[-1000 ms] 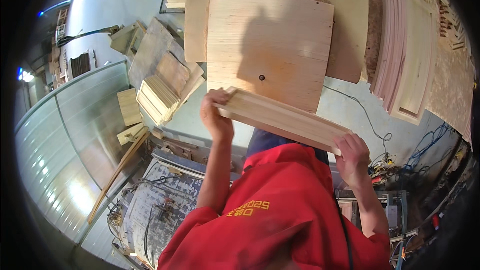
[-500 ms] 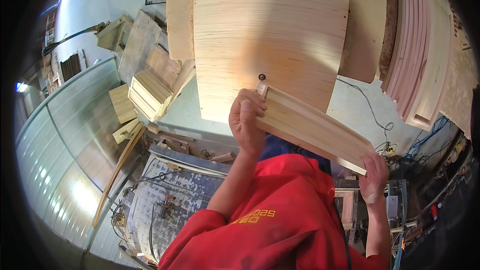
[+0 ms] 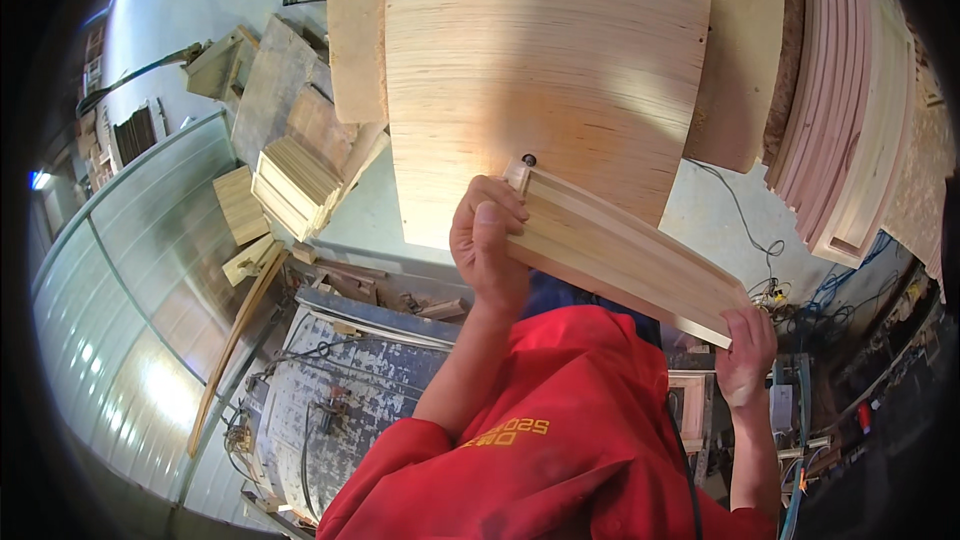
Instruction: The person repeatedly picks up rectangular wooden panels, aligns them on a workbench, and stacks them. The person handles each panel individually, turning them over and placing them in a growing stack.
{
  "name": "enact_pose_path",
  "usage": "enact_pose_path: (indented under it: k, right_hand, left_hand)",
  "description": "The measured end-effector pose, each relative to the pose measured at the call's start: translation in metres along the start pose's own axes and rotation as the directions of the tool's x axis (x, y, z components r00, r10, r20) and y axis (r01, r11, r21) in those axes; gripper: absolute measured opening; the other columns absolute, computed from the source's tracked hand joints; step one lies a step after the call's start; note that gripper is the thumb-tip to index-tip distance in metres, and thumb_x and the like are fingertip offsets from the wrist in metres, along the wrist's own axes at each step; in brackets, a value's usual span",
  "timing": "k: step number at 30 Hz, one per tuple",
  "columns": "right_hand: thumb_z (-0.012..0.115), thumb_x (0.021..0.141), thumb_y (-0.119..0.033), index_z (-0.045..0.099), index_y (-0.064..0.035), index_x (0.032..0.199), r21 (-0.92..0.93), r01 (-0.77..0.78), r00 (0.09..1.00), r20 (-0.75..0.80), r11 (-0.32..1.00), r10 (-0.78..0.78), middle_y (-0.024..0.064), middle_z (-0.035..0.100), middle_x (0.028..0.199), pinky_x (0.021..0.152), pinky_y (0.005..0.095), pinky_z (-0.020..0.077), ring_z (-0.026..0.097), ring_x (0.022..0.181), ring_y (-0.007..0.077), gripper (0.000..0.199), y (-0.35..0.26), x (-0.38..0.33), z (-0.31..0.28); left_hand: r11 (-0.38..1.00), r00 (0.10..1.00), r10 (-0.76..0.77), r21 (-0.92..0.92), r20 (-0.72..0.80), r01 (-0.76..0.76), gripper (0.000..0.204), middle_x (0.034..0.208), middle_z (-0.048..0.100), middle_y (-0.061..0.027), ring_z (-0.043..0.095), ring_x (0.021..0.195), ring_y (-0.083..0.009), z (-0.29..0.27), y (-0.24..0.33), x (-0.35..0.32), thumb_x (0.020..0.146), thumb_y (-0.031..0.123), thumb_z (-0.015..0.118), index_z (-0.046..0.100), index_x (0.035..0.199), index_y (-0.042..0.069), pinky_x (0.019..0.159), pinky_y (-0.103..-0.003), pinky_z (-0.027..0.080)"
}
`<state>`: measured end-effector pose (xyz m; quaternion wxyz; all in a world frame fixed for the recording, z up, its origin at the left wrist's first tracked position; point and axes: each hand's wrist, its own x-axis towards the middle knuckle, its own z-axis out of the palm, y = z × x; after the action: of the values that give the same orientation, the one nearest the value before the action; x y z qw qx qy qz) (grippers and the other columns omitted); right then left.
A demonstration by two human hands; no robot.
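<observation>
A long, pale wooden frame panel [image 3: 620,260], with a raised rim round a recessed middle, slants down to the right between my hands. My left hand [image 3: 488,245] is closed round its left end, thumb on the near side. At the far right end, the fingers of my right hand [image 3: 747,355] grip the panel's corner. Just beyond the left end, a small dark round cutter bit [image 3: 528,160] sticks up from a pale plywood tabletop [image 3: 540,60]. The panel's left corner lies right beside the bit; whether they touch I cannot tell.
Stacked pinkish boards [image 3: 820,90] and a framed piece [image 3: 875,140] stand at the right. A stack of pale panels [image 3: 295,185] sits at the left. A scuffed metal drum [image 3: 340,390] is near my left arm. Cables [image 3: 770,290] lie on the floor at right.
The panel and my left hand have shifted slightly left relative to the bit, whose gap to the panel's corner looks smaller. Both hands keep their grip.
</observation>
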<state>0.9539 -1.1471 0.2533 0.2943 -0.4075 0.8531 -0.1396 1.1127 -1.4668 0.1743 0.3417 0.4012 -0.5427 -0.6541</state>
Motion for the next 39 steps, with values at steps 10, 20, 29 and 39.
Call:
enact_pose_path:
  k: [10, 20, 29, 39]
  right_hand:
    - [0.065, 0.067, 0.007, 0.065, -0.0037, 0.11, 0.024, 0.054, 0.999, 0.004, 0.998, -0.054, 0.0179, 0.06, 0.101, 0.08, 0.0518, 0.0504, 0.062, 0.095, 0.043, 0.044, -0.04, 0.043, 0.011]
    - [0.068, 0.077, -0.005, 0.064, -0.0076, 0.095, -0.083, 0.138, 0.989, -0.046, 0.987, -0.143, 0.0092, 0.06, 0.094, 0.073, 0.0411, 0.0513, 0.061, 0.085, 0.0293, 0.019, -0.091, 0.09, 0.03]
    - [0.068, 0.08, -0.012, 0.065, -0.0082, 0.093, -0.058, 0.19, 0.977, -0.085, 0.98, -0.194, 0.0061, 0.058, 0.091, 0.07, 0.0354, 0.0486, 0.06, 0.083, 0.0233, 0.014, -0.14, 0.131, 0.039]
    - [0.069, 0.081, -0.017, 0.062, -0.0113, 0.087, -0.083, 0.212, 0.961, -0.163, 0.974, -0.223, 0.0035, 0.056, 0.089, 0.07, 0.0311, 0.0481, 0.059, 0.083, 0.0188, 0.01, -0.19, 0.169, 0.063]
  left_hand:
    - [1.0, 0.998, 0.016, -0.008, -0.06, -0.016, 0.038, 0.085, 0.052, -0.0065, 0.051, 0.092, -0.0202, -0.043, 0.009, 0.047, 0.113, 0.029, 0.045, 0.046, 0.079, 0.012, 0.107, -0.043, 0.041]
    - [0.998, 0.993, 0.012, -0.066, -0.116, -0.02, 0.034, 0.088, 0.052, -0.006, 0.053, 0.094, -0.0208, -0.1, 0.014, 0.096, 0.113, 0.026, 0.043, 0.046, 0.081, 0.013, 0.112, -0.044, 0.041]
    - [0.986, 0.985, -0.017, -0.168, -0.17, -0.012, 0.031, 0.088, 0.05, -0.0055, 0.051, 0.096, -0.0216, -0.15, 0.02, 0.142, 0.11, 0.025, 0.048, 0.045, 0.082, 0.013, 0.11, -0.044, 0.042]
    - [0.987, 0.998, -0.003, -0.159, -0.059, -0.006, 0.032, 0.087, 0.054, -0.0048, 0.054, 0.092, -0.0198, -0.208, 0.034, 0.195, 0.11, 0.027, 0.05, 0.047, 0.081, 0.014, 0.107, -0.043, 0.043]
